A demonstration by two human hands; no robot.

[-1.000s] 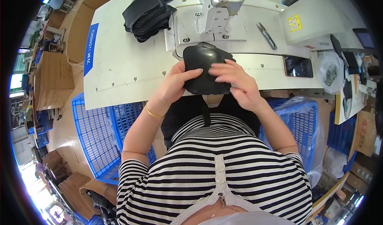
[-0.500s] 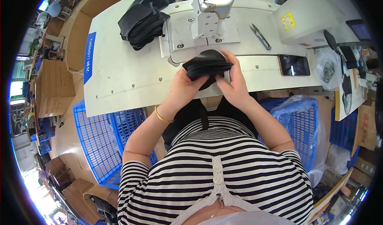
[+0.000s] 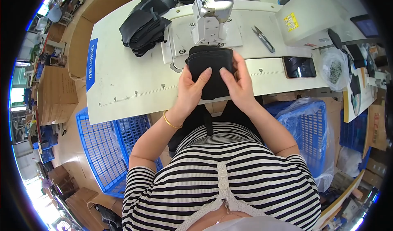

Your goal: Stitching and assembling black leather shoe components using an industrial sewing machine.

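Observation:
Between my two hands is a small stack of black leather-like pieces [image 3: 212, 81], its broad face turned up and its layered edges showing at the far side. My left hand [image 3: 191, 87] grips the stack's left side with the thumb lying on top. On the opposite side my right hand [image 3: 240, 83] does the same, its fingers wrapped round the edge. The stack is over the front edge of the white table, just before the sewing machine [image 3: 212, 20]. A larger pile of similar black pieces [image 3: 141, 28] lies on the table to the left of the machine.
Thread snips [image 3: 263, 39] and a phone [image 3: 299, 67] lie on the table [image 3: 131, 81] at the right. Beyond them hangs a clear plastic bag [image 3: 335, 69]. Blue crates [image 3: 100, 149] stand below on the left, and another blue crate [image 3: 305, 128], plastic-lined, is on the right.
The stack was tilted edge-on and bent between my hands; now it lies flatter with its broad face up. Both thumbs have come onto its top.

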